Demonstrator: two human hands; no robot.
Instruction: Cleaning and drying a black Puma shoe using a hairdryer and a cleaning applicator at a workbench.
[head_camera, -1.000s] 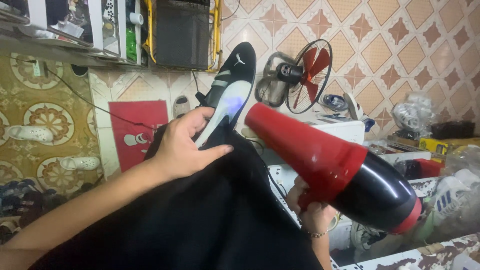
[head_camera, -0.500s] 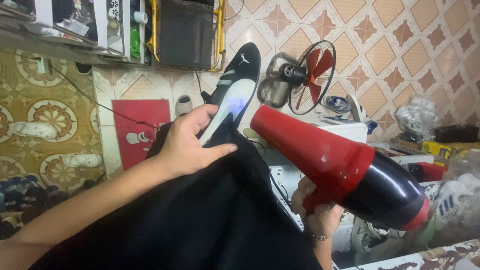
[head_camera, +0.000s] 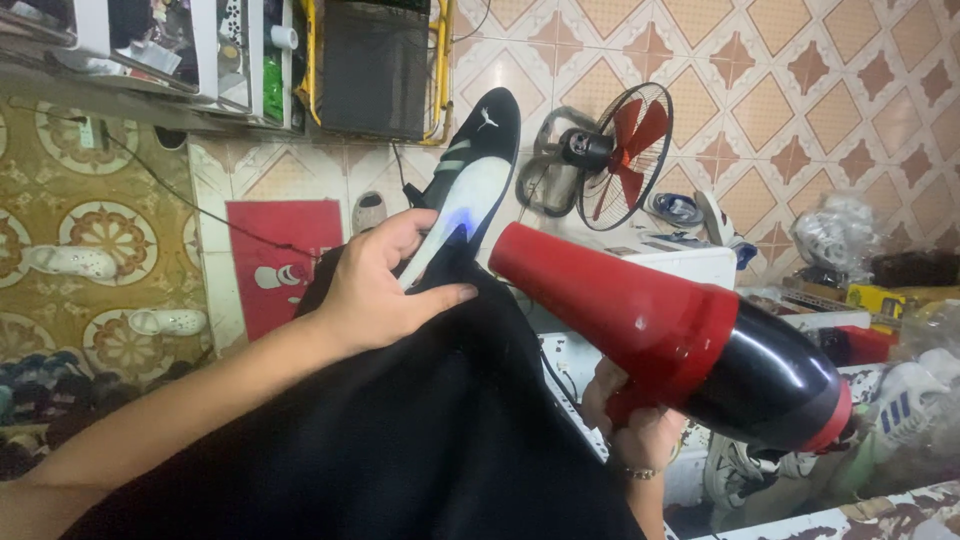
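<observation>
My left hand (head_camera: 385, 290) grips a black shoe (head_camera: 470, 180) by its heel end, toe pointing up and away; a white panel runs along it. My right hand (head_camera: 635, 425) holds the handle of a red and black hair dryer (head_camera: 670, 325). Its red nozzle points at the shoe's middle, a short gap away. A black garment (head_camera: 400, 430) covers my lap below both hands.
A small fan (head_camera: 625, 150) with red blades stands behind the shoe. Shelves with boxes (head_camera: 200, 50) hang at the upper left. A red mat (head_camera: 280, 250) and loose sandals (head_camera: 165, 322) lie on the patterned floor. Sneakers (head_camera: 900, 410) and clutter fill the right side.
The dryer has shifted slightly right and lower in view. The shoe stays held in the same pose.
</observation>
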